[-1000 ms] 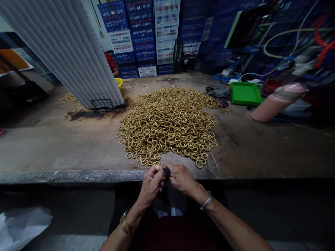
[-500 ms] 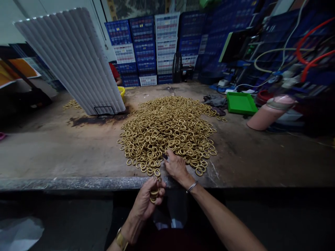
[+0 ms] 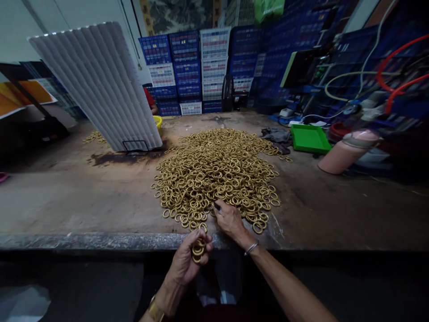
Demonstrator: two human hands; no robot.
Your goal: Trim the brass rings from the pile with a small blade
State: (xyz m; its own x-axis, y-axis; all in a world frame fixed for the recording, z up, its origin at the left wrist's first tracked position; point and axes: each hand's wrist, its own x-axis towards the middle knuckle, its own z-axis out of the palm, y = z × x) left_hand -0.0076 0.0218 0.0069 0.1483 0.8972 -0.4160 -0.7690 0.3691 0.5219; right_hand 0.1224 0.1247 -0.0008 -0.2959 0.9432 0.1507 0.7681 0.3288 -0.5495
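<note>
The left hand (image 3: 186, 264) is curled tight round a short stack of brass rings (image 3: 198, 248), just off the worn front edge of the table (image 3: 100, 241). The right hand (image 3: 230, 220) lies on the near rim of the glinting pile (image 3: 217, 170), fingers pinched on what seems a small dark tool (image 3: 217, 206). To the left the stained tabletop lies open. A ribbed white panel (image 3: 100, 85) and a green tray (image 3: 310, 138) flank the pile.

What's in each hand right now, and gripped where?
The left hand pinches a bunch of brass rings by their rims, between thumb and fingers. The right hand grips a dark tool; only its tip shows, at the ring pile.
</note>
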